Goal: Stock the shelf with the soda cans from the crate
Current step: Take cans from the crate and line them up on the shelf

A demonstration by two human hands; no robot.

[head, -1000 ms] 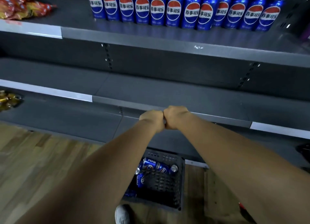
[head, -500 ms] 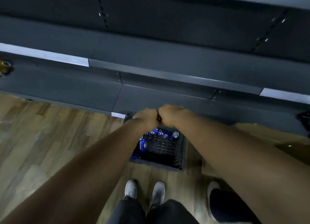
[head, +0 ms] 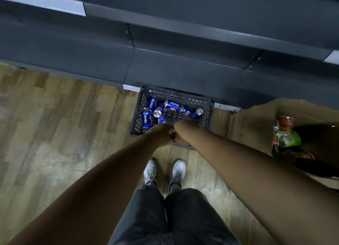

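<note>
Blue soda cans [head: 171, 106] lie jumbled on their sides in the black crate [head: 139, 105]. The crate sits on the wooden floor [head: 55, 125], right against the foot of the dark grey shelf [head: 183, 70].

A second ago the view took in a row of cans already standing on an upper shelf, with both fists held up in front of the shelf edges. Since then the head has tipped down. The stocked row has dropped out of view, and the hands have sunk until they hang over the near rim of the crate.

The left hand [head: 163, 136] and right hand [head: 180, 134] are still pressed knuckle to knuckle. The fingers seem to be curled under into fists with nothing in them, though the backs of the hands hide most of them.

As I read it, one round of stocking is over and the next pick-up is about to start. Several cans are still waiting in the crate, so the task is well short of done, and the hands must part and open before either can take one.

An open cardboard box [head: 247, 125] of snack packets [head: 286, 134] stands just beside the crate.
</note>
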